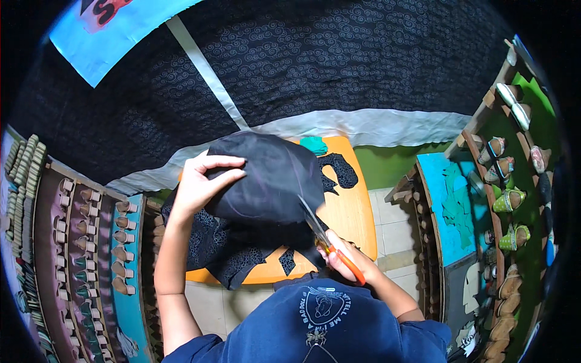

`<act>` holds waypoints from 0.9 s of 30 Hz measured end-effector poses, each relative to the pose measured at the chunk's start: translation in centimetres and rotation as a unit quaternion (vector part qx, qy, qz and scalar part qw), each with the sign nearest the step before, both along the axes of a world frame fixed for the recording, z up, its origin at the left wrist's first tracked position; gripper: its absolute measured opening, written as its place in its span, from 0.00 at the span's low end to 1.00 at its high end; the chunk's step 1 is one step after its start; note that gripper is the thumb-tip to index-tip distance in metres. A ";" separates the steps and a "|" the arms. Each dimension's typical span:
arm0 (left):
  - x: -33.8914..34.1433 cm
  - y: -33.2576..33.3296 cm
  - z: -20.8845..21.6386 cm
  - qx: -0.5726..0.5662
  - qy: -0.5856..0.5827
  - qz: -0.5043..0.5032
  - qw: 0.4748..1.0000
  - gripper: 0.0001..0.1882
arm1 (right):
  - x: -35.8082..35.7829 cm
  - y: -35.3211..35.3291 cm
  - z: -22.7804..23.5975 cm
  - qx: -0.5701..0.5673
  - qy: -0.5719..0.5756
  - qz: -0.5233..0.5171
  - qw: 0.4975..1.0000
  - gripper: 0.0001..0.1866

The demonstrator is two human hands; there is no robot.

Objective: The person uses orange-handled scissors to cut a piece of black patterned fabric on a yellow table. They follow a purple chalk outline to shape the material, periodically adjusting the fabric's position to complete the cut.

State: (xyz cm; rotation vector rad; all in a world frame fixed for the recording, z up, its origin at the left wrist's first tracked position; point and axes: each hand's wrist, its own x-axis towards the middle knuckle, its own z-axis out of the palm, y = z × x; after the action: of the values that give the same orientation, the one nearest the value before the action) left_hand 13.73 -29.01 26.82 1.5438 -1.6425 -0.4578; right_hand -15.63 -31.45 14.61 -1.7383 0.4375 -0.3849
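Note:
A piece of black fabric [260, 181] with faint curved purplish lines is held up over the table. At its left side my left hand [204, 181] grips it, thumb and forefinger showing on the near face and the other fingers partly hidden. My right hand [346, 257] is closed round the orange handles of a pair of scissors [318, 224]. Their blades point up and to the left, meeting the fabric's lower right edge. Below, black patterned fabric [209, 239] lies spread over the table's left and near part, with a small cut piece [287, 262] beside it.
The yellow-orange table [357, 212] carries another black patterned cutout [342, 172] and some green material [313, 145] at its far side. Racks of shoe lasts [123, 239] stand on the left. Shelves with shoes [508, 199] and a blue panel [445, 212] are on the right.

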 end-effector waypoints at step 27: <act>5.1 2.9 -9.4 0.346 0.399 -0.032 0.849 0.18 | 0.5 -2.9 -6.5 0.102 0.147 0.173 0.969 0.24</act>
State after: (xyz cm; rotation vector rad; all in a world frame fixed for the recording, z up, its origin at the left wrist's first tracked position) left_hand 18.81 -26.15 17.41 1.4445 -0.8822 -1.6198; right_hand -15.09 -34.39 8.07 -1.6337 0.3598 0.1667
